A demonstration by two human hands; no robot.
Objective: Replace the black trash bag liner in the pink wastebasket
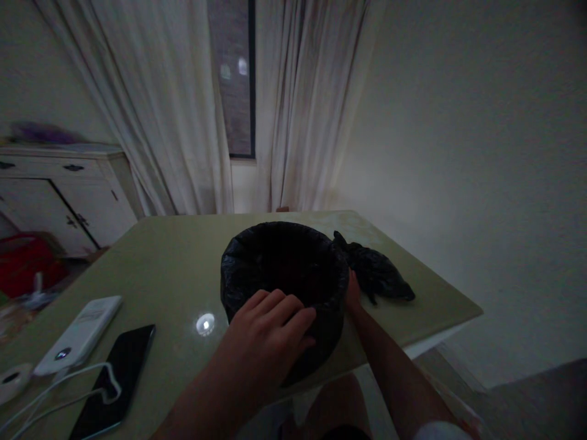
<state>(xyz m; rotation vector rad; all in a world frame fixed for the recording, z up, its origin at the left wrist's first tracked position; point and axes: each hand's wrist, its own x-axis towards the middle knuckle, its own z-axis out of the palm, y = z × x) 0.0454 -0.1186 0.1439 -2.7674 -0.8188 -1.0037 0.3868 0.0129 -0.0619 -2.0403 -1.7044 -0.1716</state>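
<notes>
1. Head view: bin [324, 339] on table [183, 263]; left hand [275, 327] clamped on its near rim, right hand [353, 293] at its side, grip unclear.
2. Likely light, firm-walled; liner [243, 247] probably soft, slippery.
3. Best held by rim.

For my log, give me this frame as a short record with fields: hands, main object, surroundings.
Left hand: fingers curled at the container's near rim
Right hand: against the container's right side, partly hidden
Main object: round container lined with a black bag, opening up, interior too dark to read
Right of it: knotted black plastic bag
Surface: pale green table
Table's near left: dark-screened phone, white cable across it, white device
Background: pale curtains, white cabinet at left
</notes>
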